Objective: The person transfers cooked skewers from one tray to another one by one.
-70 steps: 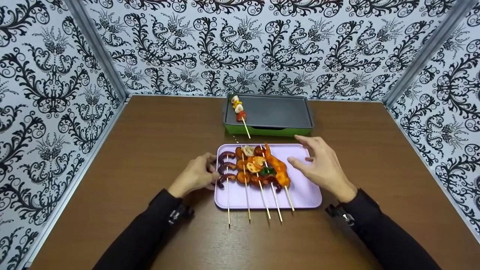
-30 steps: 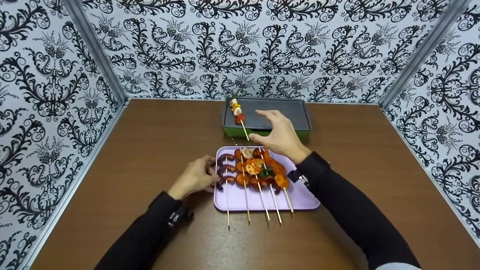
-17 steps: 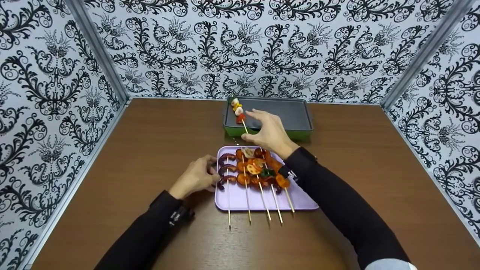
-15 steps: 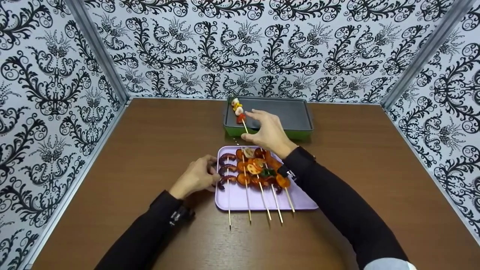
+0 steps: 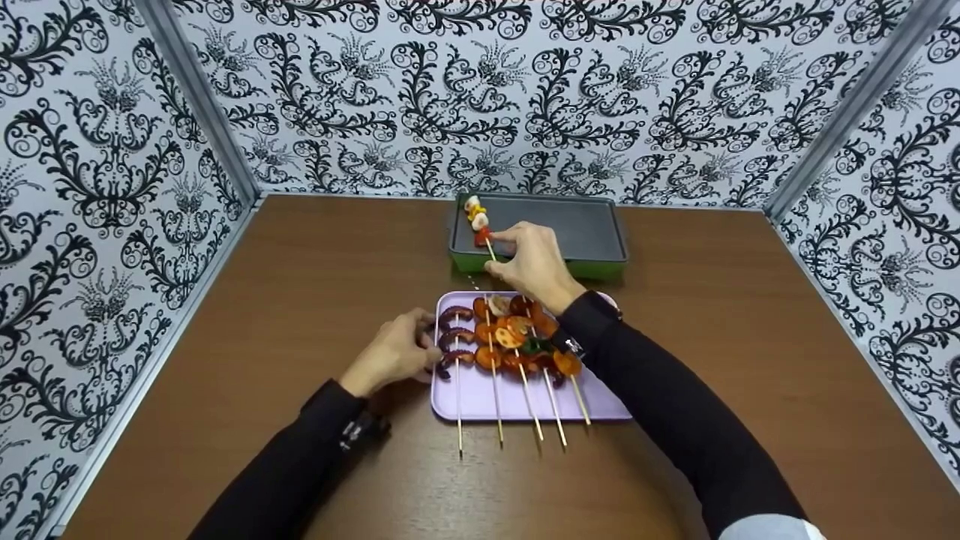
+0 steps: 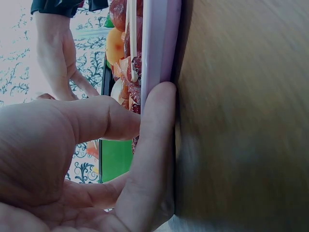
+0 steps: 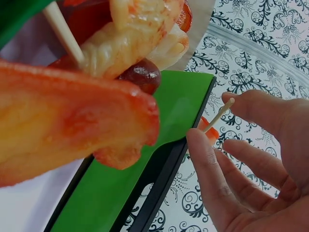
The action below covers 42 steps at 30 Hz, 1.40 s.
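Observation:
My left hand (image 5: 394,349) grips the left edge of the lilac tray (image 5: 600,390), thumb on its rim and a finger along its outer side in the left wrist view. On the tray lie several food skewers, among them an octopus-tentacle skewer (image 5: 456,336) beside that hand. My right hand (image 5: 534,259) reaches over the front of the green-and-black tabletop grill (image 5: 577,225). Its thumb and index finger stand apart around the bare stick of a skewer with white, yellow and red pieces (image 5: 480,221), thumb near the stick's end, index fingertip by the red piece.
The tray and grill stand on a brown wooden table (image 5: 322,255), the grill behind the tray near the back wall. Patterned black-and-white panels (image 5: 337,97) enclose the table at the back and sides. My right forearm (image 5: 660,390) crosses over the tray's right part.
My right hand has moved left and away from me, from over the tray to the skewer on the grill, its finger and thumb drawing closer together. The left hand has stayed at the tray's edge.

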Motion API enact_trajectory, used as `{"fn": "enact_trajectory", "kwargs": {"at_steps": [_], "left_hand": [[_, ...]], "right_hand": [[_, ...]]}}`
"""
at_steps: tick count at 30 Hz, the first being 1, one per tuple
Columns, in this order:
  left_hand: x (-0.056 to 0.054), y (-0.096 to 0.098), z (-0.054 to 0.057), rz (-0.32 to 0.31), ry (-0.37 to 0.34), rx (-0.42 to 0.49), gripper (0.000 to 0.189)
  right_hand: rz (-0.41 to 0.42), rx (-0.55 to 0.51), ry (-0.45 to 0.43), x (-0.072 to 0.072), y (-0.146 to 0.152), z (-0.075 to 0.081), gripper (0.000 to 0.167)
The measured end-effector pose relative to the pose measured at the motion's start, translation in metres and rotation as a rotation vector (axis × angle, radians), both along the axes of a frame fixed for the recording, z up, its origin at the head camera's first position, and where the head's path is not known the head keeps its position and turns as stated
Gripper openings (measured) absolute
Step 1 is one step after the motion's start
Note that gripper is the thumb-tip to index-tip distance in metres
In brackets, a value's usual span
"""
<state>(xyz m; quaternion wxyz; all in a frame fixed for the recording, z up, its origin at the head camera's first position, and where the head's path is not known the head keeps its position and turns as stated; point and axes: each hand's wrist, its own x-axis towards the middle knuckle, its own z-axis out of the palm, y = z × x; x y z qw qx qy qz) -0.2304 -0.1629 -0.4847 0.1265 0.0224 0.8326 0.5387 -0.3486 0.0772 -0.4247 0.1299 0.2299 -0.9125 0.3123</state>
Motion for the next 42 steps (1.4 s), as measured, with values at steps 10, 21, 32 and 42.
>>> {"fn": "enact_trajectory", "kwargs": {"at_steps": [10,21,32,42], "left_hand": [[0.000,-0.001,-0.001,-0.005,0.033,-0.016,0.063],[0.000,0.000,-0.001,0.005,0.004,-0.001,0.065],[-0.001,0.001,0.000,-0.002,0.002,-0.006,0.065],[-0.003,0.000,-0.004,0.006,0.001,0.001,0.063]], "right_hand": [[-0.046,-0.016,-0.053,-0.004,-0.009,-0.002,0.044],[-0.084,-0.021,-0.152,-0.006,-0.011,0.003,0.030],[-0.167,0.007,-0.177,-0.008,-0.008,0.017,0.016],[-0.226,0.064,-0.255,-0.009,-0.007,0.030,0.016]]}}
